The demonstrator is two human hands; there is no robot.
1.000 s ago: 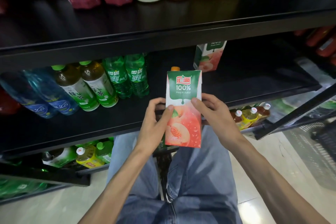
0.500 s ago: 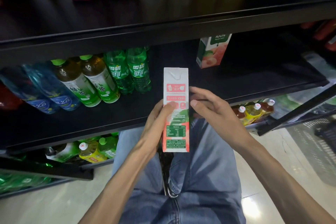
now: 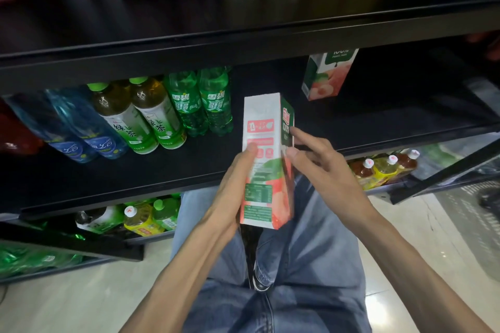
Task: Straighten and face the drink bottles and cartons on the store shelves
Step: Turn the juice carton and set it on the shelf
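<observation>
Gripping a peach juice carton (image 3: 266, 159) upright in front of the middle shelf (image 3: 189, 170), the left hand (image 3: 232, 186) wraps its near left side, thumb on the white panel. On that shelf, from left: blue water bottles (image 3: 81, 132), green tea bottles (image 3: 140, 116), green soda bottles (image 3: 201, 103). Right of the carton, the right hand (image 3: 322, 167) pinches its right edge, forefinger on the green face. Farther right, a second carton (image 3: 327, 76) stands far back on the shelf.
</observation>
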